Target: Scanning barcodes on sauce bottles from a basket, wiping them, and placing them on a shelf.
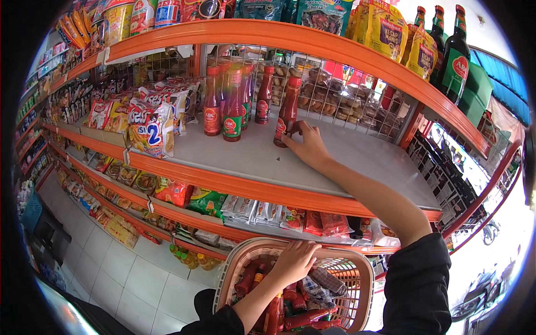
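Note:
My right hand point(309, 144) holds the lower part of a red sauce bottle point(289, 106), which stands upright on the grey shelf board point(243, 163). To its left are another dark red bottle point(264, 98) and a cluster of sauce bottles point(212, 106), one with a green label point(232, 117). My left hand point(295, 259) grips the far rim of a tan plastic basket point(349, 257) below the shelf. Several sauce bottles point(274, 314) lie inside the basket, beside a crumpled checked cloth point(320, 287). My left forearm hides part of its contents.
Orange shelf edges run above point(268, 33) and below point(234, 184) my right hand. Snack packets point(150, 127) stand to the left. A wire mesh point(343, 96) backs the shelf. Overhead are sauce pouches point(383, 29) and tall dark bottles point(456, 58). Packets fill the lower shelf point(238, 209).

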The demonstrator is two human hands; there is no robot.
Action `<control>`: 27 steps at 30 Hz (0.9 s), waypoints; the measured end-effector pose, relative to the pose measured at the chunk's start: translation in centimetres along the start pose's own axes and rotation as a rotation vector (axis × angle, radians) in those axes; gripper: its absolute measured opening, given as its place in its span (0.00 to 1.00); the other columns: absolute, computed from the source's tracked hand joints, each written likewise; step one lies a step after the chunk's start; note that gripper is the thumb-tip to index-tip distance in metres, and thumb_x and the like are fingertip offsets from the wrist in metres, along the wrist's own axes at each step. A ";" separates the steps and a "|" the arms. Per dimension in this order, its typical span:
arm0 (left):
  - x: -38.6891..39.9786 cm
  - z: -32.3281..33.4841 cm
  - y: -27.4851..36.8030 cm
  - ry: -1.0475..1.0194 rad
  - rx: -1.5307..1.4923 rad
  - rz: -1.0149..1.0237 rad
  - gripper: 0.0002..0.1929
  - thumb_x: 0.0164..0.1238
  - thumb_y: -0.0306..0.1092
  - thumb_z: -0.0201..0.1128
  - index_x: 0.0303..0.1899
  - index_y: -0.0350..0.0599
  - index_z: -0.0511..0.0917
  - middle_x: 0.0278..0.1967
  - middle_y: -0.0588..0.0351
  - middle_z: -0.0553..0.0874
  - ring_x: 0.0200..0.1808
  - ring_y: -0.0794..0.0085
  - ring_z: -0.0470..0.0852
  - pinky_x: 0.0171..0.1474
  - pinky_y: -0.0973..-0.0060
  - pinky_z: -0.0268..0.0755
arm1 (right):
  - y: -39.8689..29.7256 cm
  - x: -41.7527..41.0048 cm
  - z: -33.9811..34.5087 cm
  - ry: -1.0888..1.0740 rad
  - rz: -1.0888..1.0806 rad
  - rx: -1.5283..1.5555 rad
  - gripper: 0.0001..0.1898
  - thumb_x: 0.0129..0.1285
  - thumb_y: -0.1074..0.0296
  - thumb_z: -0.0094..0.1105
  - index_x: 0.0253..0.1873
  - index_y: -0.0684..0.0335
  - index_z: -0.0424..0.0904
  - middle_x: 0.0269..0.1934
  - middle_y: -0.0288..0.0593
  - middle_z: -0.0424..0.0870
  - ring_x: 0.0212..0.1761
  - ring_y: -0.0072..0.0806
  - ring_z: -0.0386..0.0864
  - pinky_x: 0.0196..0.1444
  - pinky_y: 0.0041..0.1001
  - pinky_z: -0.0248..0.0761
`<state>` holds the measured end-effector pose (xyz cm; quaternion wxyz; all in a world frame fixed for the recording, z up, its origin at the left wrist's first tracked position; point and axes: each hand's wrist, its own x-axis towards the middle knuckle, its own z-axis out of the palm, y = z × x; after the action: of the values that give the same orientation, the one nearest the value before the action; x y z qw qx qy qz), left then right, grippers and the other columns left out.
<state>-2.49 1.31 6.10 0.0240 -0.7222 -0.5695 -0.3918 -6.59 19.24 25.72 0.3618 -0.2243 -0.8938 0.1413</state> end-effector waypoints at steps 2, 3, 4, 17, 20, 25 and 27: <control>0.1 0.0 0.1 0.000 0.001 0.003 0.18 0.57 0.33 0.56 0.50 0.46 0.68 0.44 0.54 0.76 0.46 0.61 0.72 0.51 0.65 0.63 | 0.8 0.1 0.3 0.006 -0.039 0.028 0.26 0.49 0.50 0.63 0.45 0.67 0.72 0.47 0.47 0.75 0.52 0.46 0.64 0.56 0.39 0.59; 0.1 -0.1 0.1 0.002 0.005 0.000 0.18 0.57 0.34 0.56 0.50 0.46 0.68 0.44 0.54 0.76 0.46 0.61 0.72 0.51 0.65 0.63 | 0.7 0.1 0.4 0.014 -0.035 -0.004 0.27 0.49 0.50 0.62 0.46 0.67 0.71 0.47 0.48 0.75 0.52 0.47 0.65 0.56 0.39 0.59; 0.1 -0.1 0.1 0.004 0.003 -0.001 0.18 0.57 0.34 0.56 0.50 0.46 0.68 0.44 0.54 0.76 0.46 0.61 0.72 0.51 0.65 0.63 | 0.6 0.1 0.4 0.023 -0.031 -0.036 0.27 0.50 0.50 0.61 0.47 0.68 0.70 0.47 0.48 0.75 0.51 0.47 0.65 0.56 0.38 0.60; -0.1 -0.1 -0.1 -0.018 -0.008 -0.004 0.18 0.57 0.33 0.56 0.50 0.45 0.68 0.44 0.52 0.76 0.46 0.60 0.73 0.51 0.65 0.63 | 0.7 1.5 1.5 -0.108 -0.052 -0.066 0.21 0.59 0.59 0.55 0.50 0.70 0.67 0.45 0.56 0.74 0.50 0.51 0.65 0.54 0.41 0.60; 0.0 -0.1 -0.2 -0.019 0.000 0.007 0.18 0.58 0.33 0.56 0.50 0.44 0.68 0.44 0.53 0.76 0.46 0.60 0.73 0.51 0.66 0.63 | 0.4 2.2 2.0 -0.109 -0.076 -0.090 0.21 0.59 0.60 0.54 0.50 0.70 0.66 0.45 0.58 0.74 0.50 0.52 0.65 0.54 0.43 0.59; -0.1 0.0 -0.3 -0.011 0.017 0.018 0.17 0.58 0.33 0.56 0.50 0.44 0.68 0.44 0.53 0.75 0.47 0.61 0.73 0.52 0.66 0.63 | -0.3 3.2 3.1 -0.157 -0.084 -0.115 0.20 0.60 0.59 0.53 0.51 0.68 0.67 0.44 0.55 0.75 0.48 0.49 0.66 0.53 0.40 0.59; -0.1 0.1 -0.4 -0.001 0.006 0.032 0.18 0.59 0.33 0.55 0.51 0.44 0.68 0.44 0.53 0.75 0.47 0.60 0.73 0.52 0.66 0.63 | -0.3 3.6 3.7 -0.149 -0.091 -0.116 0.20 0.61 0.59 0.52 0.51 0.68 0.67 0.45 0.55 0.75 0.49 0.50 0.66 0.53 0.41 0.59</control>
<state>-2.75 1.37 5.79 0.0320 -0.7312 -0.5592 -0.3894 -11.65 20.43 25.38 0.2868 -0.1927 -0.9342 0.0891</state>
